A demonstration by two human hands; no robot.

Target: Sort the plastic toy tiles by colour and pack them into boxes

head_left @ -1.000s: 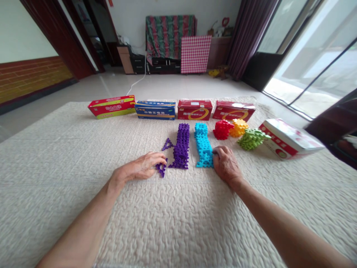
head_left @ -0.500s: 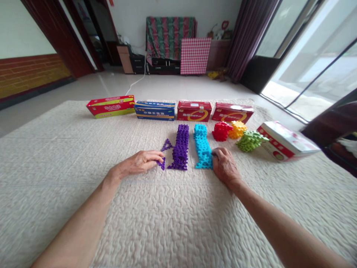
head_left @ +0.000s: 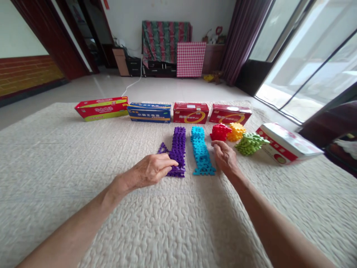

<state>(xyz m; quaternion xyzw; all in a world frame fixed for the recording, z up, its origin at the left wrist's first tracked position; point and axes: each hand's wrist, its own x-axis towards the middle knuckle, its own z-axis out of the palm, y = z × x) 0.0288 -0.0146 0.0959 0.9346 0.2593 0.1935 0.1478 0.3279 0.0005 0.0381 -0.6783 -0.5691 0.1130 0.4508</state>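
Purple interlocking pieces form a long stack [head_left: 179, 143], left of centre on the beige quilted cover [head_left: 167, 227]. Left hand [head_left: 152, 169] is at its near end, fingers bent over the lower left part. Looks like contact; whether those fingers pinch a loose piece or just press on the stack, cannot tell, fingertips hide it. Reads as steadying or pressing, judging by the low, flat wrist.

Right hand [head_left: 225, 158]: just right of the cyan stack [head_left: 199, 149], with a small gap between, fingers curled, nothing visible in it; can't see inside the curl, so grip unclear. Cyan stack is right of the purple one, roughly parallel, bare cover between. That gap probably keeps the two colours from snagging and gives each hand its own side. Loose purple triangle piece [head_left: 162, 148] sits left of the purple stack, near the left hand, so probably parked there for easy reach.

Red block [head_left: 220, 133], yellow block [head_left: 237, 132] and green block [head_left: 251, 144] cluster beyond the right hand, seemingly one colour per block, out of the working spot. Blue box [head_left: 149, 112] and others line up behind, maybe as a border. White-and-red box [head_left: 290, 143] stands at right, angled, beside the green block.
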